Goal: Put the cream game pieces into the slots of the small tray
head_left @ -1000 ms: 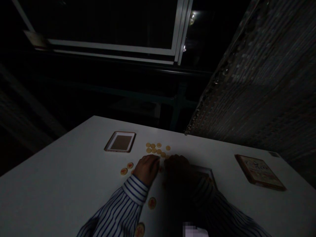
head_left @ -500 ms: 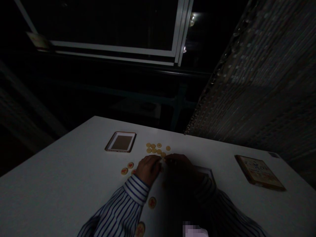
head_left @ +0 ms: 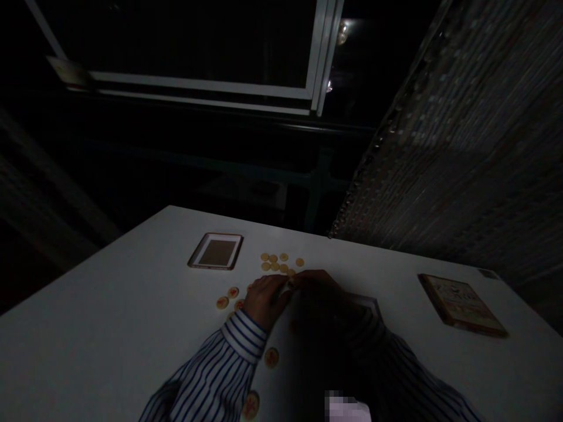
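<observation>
My left hand [head_left: 265, 300] and my right hand [head_left: 320, 290] meet over the white table [head_left: 109, 310], fingers curled and tips close together. Between the fingertips shows a small round xiangqi piece [head_left: 290, 283], pinched from both sides; its marking is too dark to read. Just beyond them lie several pale xiangqi pieces [head_left: 275, 266] without visible marks. To the left of my left hand are several pieces with red characters [head_left: 222, 302], some partly hidden by it. Another red-marked piece [head_left: 271, 357] lies near my left cuff, and one more [head_left: 250, 405] nearer me. Deep shadow covers my right hand.
A shallow tray [head_left: 216, 251] with a brown panel lies at back left. Part of a similar tray [head_left: 369, 305] shows behind my right wrist. At the right is a flat printed box [head_left: 461, 305]. A bead curtain [head_left: 440, 176] hangs behind the table's right side.
My fingertips have shifted slightly at the piece between them, which shows more clearly now. My left hand has moved a little, uncovering more of the red-marked pieces beside it.
</observation>
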A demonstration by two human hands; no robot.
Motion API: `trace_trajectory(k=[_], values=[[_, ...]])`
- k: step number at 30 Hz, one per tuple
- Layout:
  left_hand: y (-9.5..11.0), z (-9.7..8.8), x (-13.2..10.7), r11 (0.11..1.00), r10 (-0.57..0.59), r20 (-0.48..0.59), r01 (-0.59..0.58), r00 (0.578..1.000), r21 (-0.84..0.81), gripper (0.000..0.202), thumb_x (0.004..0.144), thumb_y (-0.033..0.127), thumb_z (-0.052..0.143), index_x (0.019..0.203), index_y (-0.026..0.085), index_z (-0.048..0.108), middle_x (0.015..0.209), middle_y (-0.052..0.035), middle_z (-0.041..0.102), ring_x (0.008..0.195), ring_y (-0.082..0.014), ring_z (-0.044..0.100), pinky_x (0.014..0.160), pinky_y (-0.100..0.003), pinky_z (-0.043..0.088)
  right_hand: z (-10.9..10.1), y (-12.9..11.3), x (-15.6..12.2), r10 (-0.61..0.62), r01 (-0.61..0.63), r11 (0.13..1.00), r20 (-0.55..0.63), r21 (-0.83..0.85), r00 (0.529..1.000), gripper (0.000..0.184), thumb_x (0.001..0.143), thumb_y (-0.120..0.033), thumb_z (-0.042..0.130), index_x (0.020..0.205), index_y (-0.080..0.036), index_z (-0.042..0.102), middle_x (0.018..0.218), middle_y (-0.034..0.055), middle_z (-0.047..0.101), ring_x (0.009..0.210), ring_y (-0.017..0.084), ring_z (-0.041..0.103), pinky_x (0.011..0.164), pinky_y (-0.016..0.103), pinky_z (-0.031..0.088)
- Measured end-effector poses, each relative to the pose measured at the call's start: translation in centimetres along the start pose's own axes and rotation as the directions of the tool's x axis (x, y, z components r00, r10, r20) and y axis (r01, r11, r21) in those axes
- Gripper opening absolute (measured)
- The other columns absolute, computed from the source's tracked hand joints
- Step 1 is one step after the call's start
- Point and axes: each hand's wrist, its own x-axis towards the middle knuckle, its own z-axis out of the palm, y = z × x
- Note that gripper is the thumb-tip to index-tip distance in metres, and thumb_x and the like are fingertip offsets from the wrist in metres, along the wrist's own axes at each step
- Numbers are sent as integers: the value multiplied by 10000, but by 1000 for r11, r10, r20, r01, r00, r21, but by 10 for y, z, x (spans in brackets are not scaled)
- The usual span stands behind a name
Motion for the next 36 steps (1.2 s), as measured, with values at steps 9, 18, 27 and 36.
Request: trace_trajectory(k=[9,18,27,36], values=[[2,-2,0,999,38,-30,-39,999,-17,213,760,286,518,938,189,581,889,-52,652,825,-174,586,728,-331,471,2,1,3,1,0,996,-4,84,1000,231,736,-347,533,783,-154,650,767,52,648,670,140,586,597,247,471],[-7,-10,1,999,-12,-25,13,1000,38,207,749,284,523,916,187,597,874,-50,649,831,-178,579,741,-339,459,3,7,3,-56,54,995,15,85,998,256,756,-376,499,795,-159,630,779,43,644,697,135,583,612,241,463],[-43,-28,3,986,-84,-103,98,991,135,242,755,321,489,923,181,594,896,-64,646,834,-192,587,767,-343,463,5,12,4,29,-22,997,-95,74,995,279,743,-380,507,843,-142,610,801,64,641,711,147,590,611,255,468],[-50,-32,2,975,-141,-134,161,981,154,256,748,343,483,898,179,609,868,-61,644,809,-185,590,747,-314,467,4,12,5,49,-53,998,-134,-25,990,281,748,-379,486,852,-151,613,778,52,640,665,141,576,589,250,456]])
